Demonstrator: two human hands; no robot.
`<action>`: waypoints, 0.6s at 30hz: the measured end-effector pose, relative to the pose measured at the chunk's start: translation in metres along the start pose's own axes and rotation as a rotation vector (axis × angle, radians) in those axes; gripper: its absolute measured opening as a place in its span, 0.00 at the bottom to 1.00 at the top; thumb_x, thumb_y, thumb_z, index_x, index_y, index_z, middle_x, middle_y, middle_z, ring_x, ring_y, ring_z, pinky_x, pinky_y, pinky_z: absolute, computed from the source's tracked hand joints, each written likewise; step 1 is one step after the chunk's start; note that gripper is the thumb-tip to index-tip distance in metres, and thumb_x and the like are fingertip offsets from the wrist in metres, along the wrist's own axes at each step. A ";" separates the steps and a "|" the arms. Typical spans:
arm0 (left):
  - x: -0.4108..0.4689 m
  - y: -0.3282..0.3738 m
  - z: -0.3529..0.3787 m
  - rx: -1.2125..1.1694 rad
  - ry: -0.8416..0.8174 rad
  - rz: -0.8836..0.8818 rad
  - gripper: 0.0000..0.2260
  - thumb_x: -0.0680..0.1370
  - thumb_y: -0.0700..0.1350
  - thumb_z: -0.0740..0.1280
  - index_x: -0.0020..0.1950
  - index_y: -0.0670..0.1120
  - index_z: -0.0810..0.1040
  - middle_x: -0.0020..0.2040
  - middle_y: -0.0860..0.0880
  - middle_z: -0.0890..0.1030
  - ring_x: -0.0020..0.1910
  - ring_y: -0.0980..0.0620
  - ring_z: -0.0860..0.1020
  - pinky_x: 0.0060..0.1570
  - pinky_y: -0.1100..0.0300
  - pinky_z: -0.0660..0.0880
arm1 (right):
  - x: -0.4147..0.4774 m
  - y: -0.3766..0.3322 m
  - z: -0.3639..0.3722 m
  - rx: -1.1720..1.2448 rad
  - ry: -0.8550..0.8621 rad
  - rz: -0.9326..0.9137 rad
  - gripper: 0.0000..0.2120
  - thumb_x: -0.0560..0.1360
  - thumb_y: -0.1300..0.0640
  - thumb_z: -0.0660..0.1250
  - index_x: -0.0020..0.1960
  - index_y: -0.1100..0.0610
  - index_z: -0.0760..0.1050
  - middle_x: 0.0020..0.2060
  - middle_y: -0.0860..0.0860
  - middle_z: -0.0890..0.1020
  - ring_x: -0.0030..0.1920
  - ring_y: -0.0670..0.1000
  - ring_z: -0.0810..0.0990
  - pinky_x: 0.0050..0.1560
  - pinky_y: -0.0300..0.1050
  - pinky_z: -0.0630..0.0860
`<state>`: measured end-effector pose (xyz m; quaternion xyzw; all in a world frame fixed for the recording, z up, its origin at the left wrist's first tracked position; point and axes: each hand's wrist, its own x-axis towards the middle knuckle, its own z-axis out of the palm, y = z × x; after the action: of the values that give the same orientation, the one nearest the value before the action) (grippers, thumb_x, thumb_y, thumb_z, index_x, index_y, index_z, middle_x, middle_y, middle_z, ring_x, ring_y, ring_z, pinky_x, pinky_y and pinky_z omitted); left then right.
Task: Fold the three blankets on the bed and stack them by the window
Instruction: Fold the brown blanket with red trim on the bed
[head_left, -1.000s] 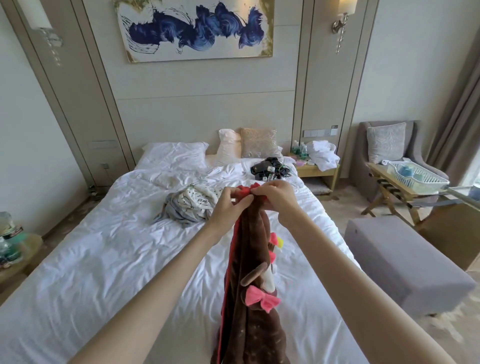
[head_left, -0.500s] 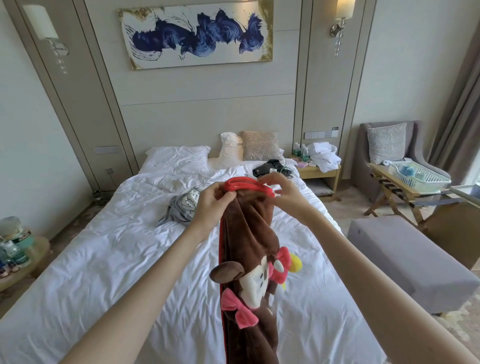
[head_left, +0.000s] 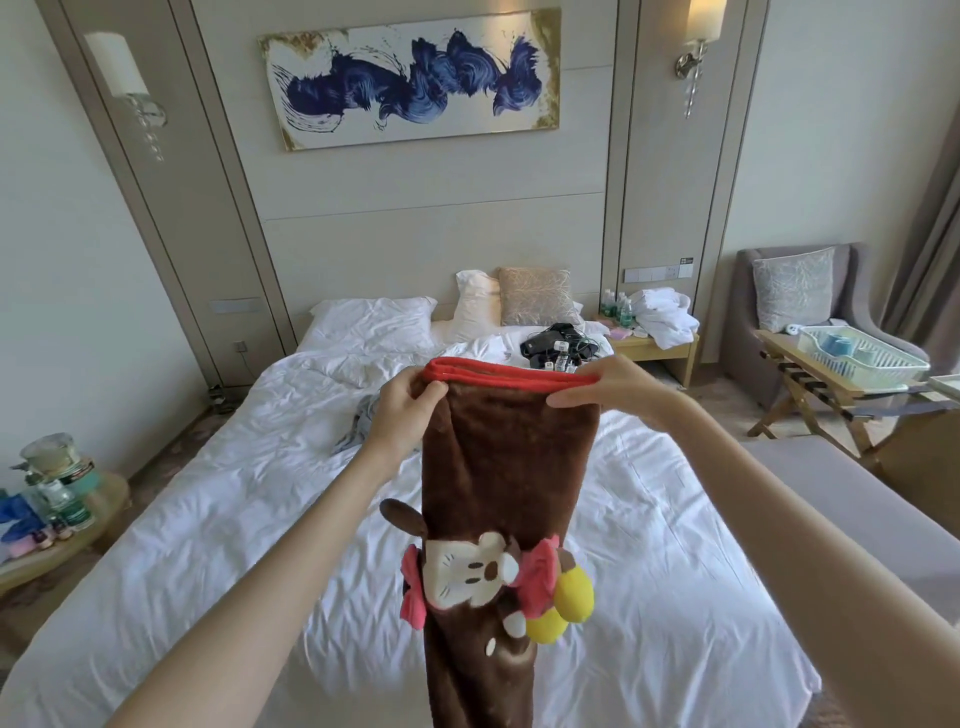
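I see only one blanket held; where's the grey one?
In the head view, the grey blanket lies crumpled on the bed, just left of the left hand holding the brown blanket, partly hidden behind that hand.

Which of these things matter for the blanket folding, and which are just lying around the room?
Part of the job: brown blanket, pinched at its red edge by left hand and right hand; crumpled grey cloth, probably another blanket; bed.
Just lying about: black gadgets, white robe, dish rack, bottles.
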<state>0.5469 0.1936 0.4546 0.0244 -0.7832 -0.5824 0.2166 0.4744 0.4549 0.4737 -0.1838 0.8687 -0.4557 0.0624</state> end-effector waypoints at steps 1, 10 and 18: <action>0.002 0.002 -0.004 0.022 0.005 0.014 0.06 0.79 0.42 0.65 0.52 0.41 0.80 0.45 0.47 0.82 0.46 0.50 0.80 0.50 0.54 0.76 | 0.000 -0.008 -0.005 0.031 0.003 -0.025 0.23 0.64 0.48 0.79 0.45 0.67 0.80 0.26 0.46 0.71 0.29 0.43 0.69 0.30 0.31 0.64; 0.031 0.038 -0.033 0.028 0.064 0.271 0.04 0.77 0.48 0.65 0.49 0.50 0.78 0.39 0.54 0.80 0.40 0.55 0.78 0.42 0.62 0.74 | 0.001 -0.056 -0.003 0.680 0.208 -0.258 0.12 0.65 0.54 0.79 0.44 0.56 0.81 0.40 0.53 0.84 0.44 0.53 0.82 0.48 0.43 0.80; 0.053 0.016 -0.034 -0.054 -0.016 0.049 0.09 0.77 0.48 0.66 0.49 0.45 0.81 0.38 0.48 0.82 0.38 0.53 0.79 0.42 0.57 0.75 | 0.019 -0.053 0.002 0.830 0.096 -0.083 0.14 0.68 0.58 0.76 0.52 0.60 0.81 0.43 0.56 0.85 0.42 0.53 0.85 0.42 0.42 0.82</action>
<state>0.5145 0.1521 0.4934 -0.0051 -0.7692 -0.5981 0.2249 0.4719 0.4186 0.5168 -0.1564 0.6053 -0.7771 0.0722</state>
